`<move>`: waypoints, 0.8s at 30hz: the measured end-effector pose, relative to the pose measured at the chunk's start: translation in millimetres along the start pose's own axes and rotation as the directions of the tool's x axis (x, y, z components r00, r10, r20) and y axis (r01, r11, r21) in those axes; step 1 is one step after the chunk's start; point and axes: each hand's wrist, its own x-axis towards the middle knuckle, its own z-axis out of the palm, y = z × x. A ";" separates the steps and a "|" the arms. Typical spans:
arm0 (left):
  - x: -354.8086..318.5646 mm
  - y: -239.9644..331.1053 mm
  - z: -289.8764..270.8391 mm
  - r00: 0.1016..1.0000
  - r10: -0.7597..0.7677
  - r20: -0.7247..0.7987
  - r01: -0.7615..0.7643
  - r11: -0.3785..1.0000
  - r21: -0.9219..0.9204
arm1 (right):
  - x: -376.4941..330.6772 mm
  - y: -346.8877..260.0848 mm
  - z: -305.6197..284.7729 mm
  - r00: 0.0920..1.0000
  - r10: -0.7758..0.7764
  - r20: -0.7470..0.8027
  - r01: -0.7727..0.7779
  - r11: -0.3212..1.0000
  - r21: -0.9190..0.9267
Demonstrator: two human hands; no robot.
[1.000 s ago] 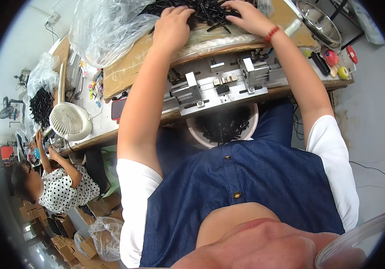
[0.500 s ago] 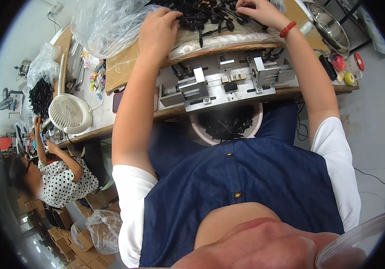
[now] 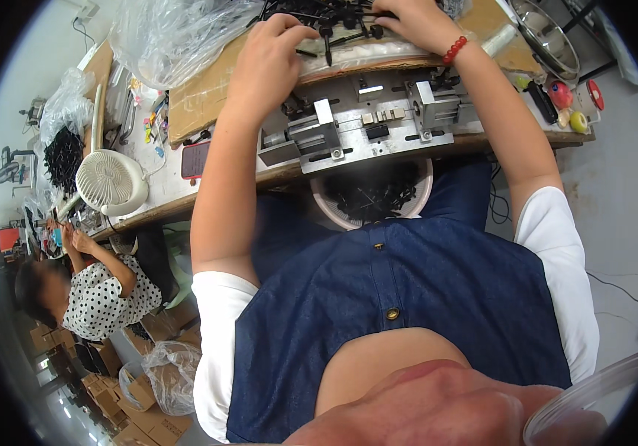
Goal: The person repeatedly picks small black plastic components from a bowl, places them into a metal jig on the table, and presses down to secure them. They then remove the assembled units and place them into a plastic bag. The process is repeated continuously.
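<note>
A pile of black parts with thin stems and rounded ends (image 3: 337, 16) lies on clear plastic over cardboard at the top of the head view. My left hand (image 3: 271, 56) is at the pile's left edge, fingers bent and apart, with nothing visible in its grip. My right hand (image 3: 421, 24) reaches into the pile's right side, fingers curled among the parts; what is between the fingertips cannot be made out. Between my forearms and nearer to me sits a metal clamping fixture (image 3: 356, 152), with two blocks and a small black piece (image 3: 377, 131) in its middle.
Below the bench edge, a pale basket (image 3: 317, 195) holds more black parts. At left are a white fan (image 3: 113, 183), a phone (image 3: 195, 161) and clear plastic bags (image 3: 163, 44). A metal bowl (image 3: 546, 44) stands at right. A person (image 3: 103, 297) works farther left.
My left hand's fingers have spread slightly, and my right hand has shifted left along the pile. The view has moved a little, and the phone shows more fully. The other person's hands have come together.
</note>
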 end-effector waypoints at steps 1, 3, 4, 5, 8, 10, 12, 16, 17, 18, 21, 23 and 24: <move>-0.7 -4.1 -3.3 1.000 0.003 0.007 -0.002 1.000 -0.003 | -0.6 -2.0 -4.0 0.998 0.013 -0.058 -0.013 1.000 0.007; -2.2 -19.0 -3.0 0.998 0.059 -0.007 -0.059 0.998 0.007 | -2.5 0.9 -11.4 0.991 0.044 -0.126 -0.041 0.999 0.025; -3.1 -24.8 -2.9 0.999 0.032 0.018 -0.033 0.999 0.010 | -4.7 0.2 -11.7 0.979 0.145 -0.145 -0.121 0.979 0.165; -4.1 -29.7 -3.3 0.999 0.007 0.044 -0.007 1.000 0.013 | -6.7 -1.5 -12.1 0.957 0.248 -0.150 -0.194 0.933 0.302; -8.8 -32.7 2.0 0.999 -0.033 -0.021 0.034 0.998 0.048 | -17.2 -21.2 -23.4 0.892 0.452 -0.030 -0.349 0.728 0.591; -9.3 -29.4 4.8 0.994 -0.075 -0.077 0.076 0.997 0.003 | -37.6 -21.7 -13.6 0.864 0.502 -0.041 -0.310 0.594 0.742; -15.0 -27.4 3.7 0.973 -0.155 -0.173 0.146 0.987 -0.061 | -56.9 -52.2 -24.2 0.860 0.501 0.101 -0.373 0.480 0.794; -23.0 -11.6 4.3 0.874 -0.411 -0.261 0.250 0.839 -0.482 | -100.1 -115.4 -35.6 0.903 0.366 0.223 -0.386 0.466 0.796; -25.2 -6.7 4.4 0.860 -0.439 -0.260 0.227 0.786 -0.575 | -110.2 -130.3 -30.3 0.931 0.346 0.120 -0.308 0.562 0.767; -27.4 0.8 3.4 0.846 -0.467 -0.257 0.200 0.724 -0.660 | -121.9 -138.7 -30.4 0.934 0.321 0.159 -0.343 0.670 0.658; -34.3 36.8 0.2 0.809 -0.528 -0.259 0.127 0.587 -0.799 | -141.7 -148.9 -15.8 0.984 0.175 0.040 -0.172 0.851 0.496; -47.0 35.1 8.2 0.822 -0.506 -0.260 0.101 0.579 -0.809 | -144.1 -151.7 -7.6 0.989 0.142 0.034 -0.143 0.900 0.413; -53.5 36.0 10.2 0.838 -0.494 -0.234 0.144 0.613 -0.777 | -145.4 -152.7 -2.8 0.992 0.126 0.032 -0.129 0.921 0.369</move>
